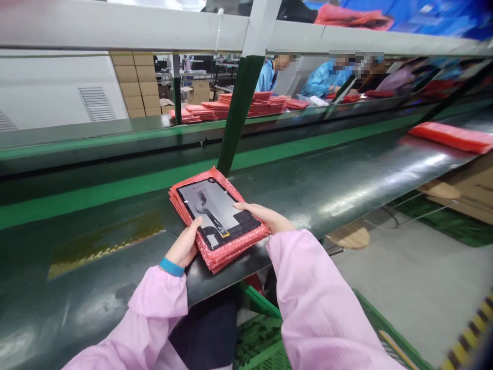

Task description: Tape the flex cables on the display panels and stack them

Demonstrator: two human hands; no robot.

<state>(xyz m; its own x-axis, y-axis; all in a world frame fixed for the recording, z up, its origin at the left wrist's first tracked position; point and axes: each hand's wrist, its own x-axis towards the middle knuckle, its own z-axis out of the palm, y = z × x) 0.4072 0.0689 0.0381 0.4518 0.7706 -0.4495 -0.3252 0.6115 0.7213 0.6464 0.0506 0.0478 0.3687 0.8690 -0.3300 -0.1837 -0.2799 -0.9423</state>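
A tablet display panel (pixel 216 211), its grey back facing up with a black ribbon cable on it, lies on a stack of red bubble-wrap bags (pixel 242 244). My left hand (pixel 185 245), with a blue wristband, is closed at the near left side, its thumb on the panel's edge. On the right side my right hand (pixel 268 217) is closed too, its thumb lying over the panel's border. The other fingers of both hands are mostly hidden beside or behind the stack, so how far they reach under the bags cannot be seen.
The stack rests on a dark green conveyor belt (pixel 308 180). More red bags (pixel 450 136) lie farther along at right. A green post (pixel 239 110) stands just behind. Across the line are red bag piles (pixel 265 103) and people in blue. Below are wooden stools (pixel 349 235) and a green crate (pixel 262 341).
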